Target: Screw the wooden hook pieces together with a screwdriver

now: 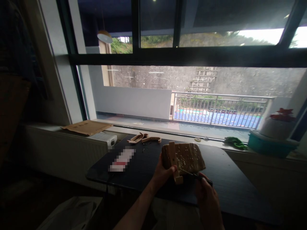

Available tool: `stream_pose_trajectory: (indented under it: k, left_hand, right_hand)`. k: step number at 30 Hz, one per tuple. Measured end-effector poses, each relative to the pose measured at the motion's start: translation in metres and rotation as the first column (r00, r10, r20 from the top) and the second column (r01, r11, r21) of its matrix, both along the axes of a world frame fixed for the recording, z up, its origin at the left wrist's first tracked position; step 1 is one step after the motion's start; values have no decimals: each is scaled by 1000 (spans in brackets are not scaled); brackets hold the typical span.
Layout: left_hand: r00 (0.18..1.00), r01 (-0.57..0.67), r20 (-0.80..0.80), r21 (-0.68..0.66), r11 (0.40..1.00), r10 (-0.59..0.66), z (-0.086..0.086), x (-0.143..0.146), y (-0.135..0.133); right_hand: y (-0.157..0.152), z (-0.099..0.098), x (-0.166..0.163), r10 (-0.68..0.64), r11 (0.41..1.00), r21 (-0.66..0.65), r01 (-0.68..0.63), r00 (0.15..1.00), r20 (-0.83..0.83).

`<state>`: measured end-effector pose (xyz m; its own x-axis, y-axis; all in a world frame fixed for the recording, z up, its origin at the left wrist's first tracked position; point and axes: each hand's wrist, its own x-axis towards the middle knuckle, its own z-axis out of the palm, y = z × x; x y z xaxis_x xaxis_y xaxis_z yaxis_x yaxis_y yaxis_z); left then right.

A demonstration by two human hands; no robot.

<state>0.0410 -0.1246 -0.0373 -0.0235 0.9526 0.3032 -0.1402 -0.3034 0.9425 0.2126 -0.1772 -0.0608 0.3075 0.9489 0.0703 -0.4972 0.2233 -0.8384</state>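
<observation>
My left hand (163, 171) grips a brown block wrapped in shiny clear film (189, 156), its thumb pressed on a pale wooden bracket (173, 161) that lies across the block's left end. The bracket's lower end juts out below the block. In my closed right hand (208, 195) is a screwdriver (201, 179) with a dark handle. Its thin shaft points left, and the tip is close to the bracket; I cannot tell whether they touch. More curved wooden brackets (151, 139) lie at the table's far edge, with several small dark screws (147, 143) beside them.
The dark table (230, 179) stands against a window sill. A blurred-out pale object (122, 159) lies on its left side. On the sill are a brown paper envelope (87, 126), a roll of tape (197, 139), a green cloth (236, 142) and a teal box (271, 143).
</observation>
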Motion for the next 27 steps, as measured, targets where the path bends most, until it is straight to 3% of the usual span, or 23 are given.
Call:
stream_pose_trajectory:
  k: [3, 6, 9, 13, 20, 27]
  left_hand:
    - [1000, -5, 17, 22, 1000, 4, -1, 1, 0]
    - [1000, -2, 30, 38, 999, 1, -2, 2, 1]
    - [999, 6, 38, 52, 999, -8, -3, 2, 1]
    - [999, 22, 38, 58, 998, -24, -5, 1, 1]
    - [998, 51, 32, 70, 996, -54, -10, -1, 3]
    - [998, 43, 34, 70, 997, -45, -10, 0, 5]
  right_hand:
    - [-9, 15, 1, -153, 988, 52, 145, 959, 239]
    - [-17, 33, -7, -234, 971, 174, 165, 808, 540]
    - [-18, 41, -19, -288, 955, 260, 145, 672, 682]
    - [-13, 38, -28, -321, 943, 310, 124, 595, 737]
    - [-15, 39, -35, -286, 949, 305, 81, 628, 724]
    - [-12, 32, -34, -356, 916, 396, 60, 572, 739]
